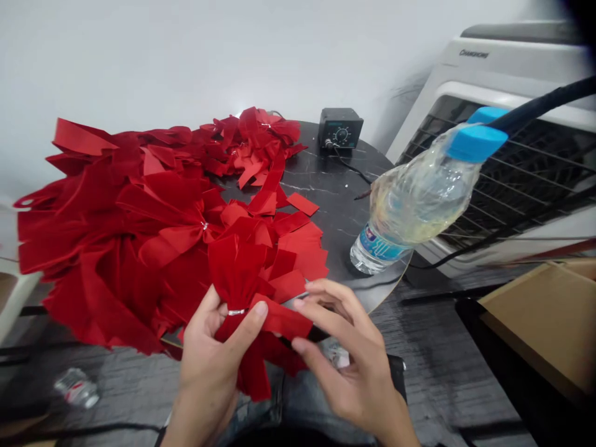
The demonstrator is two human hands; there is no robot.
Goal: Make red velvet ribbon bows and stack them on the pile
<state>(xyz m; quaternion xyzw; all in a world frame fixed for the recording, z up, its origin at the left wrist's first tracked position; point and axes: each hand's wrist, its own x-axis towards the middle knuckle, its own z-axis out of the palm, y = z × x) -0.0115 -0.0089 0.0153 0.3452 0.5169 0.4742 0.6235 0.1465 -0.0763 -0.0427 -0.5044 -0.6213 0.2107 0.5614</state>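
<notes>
in the head view, your left hand (pixel 205 366) is closed around a red velvet bow (pixel 237 273), pinching it at its gathered waist, where a silver band (pixel 236 312) circles the fabric. the left fingers (pixel 207 316) wrap behind the gathered velvet, and your thumb lies across the front, its tip pressing on a loose red velvet strip (pixel 282 318) just beside the band.

your right hand (pixel 349 354) is beside the bow, its fingers (pixel 326 304) curved and moderately spread, with a narrow gap between them. they hold nothing you can make out, and their tips are near the strip's right end, though you cannot tell if they touch it.

a large heap of red velvet bows (pixel 93 248) spreads across a round black marble counter (pixel 326 180) just beyond your hands. past it stand a black control box with a dial (pixel 339 127) and a crumpled plastic water bottle (pixel 419 198), tilted, with a blue cap. a black hose (pixel 535 105) runs from the cap. a white grilled appliance (pixel 507 81) and a cardboard box (pixel 544 316) are to your right.
</notes>
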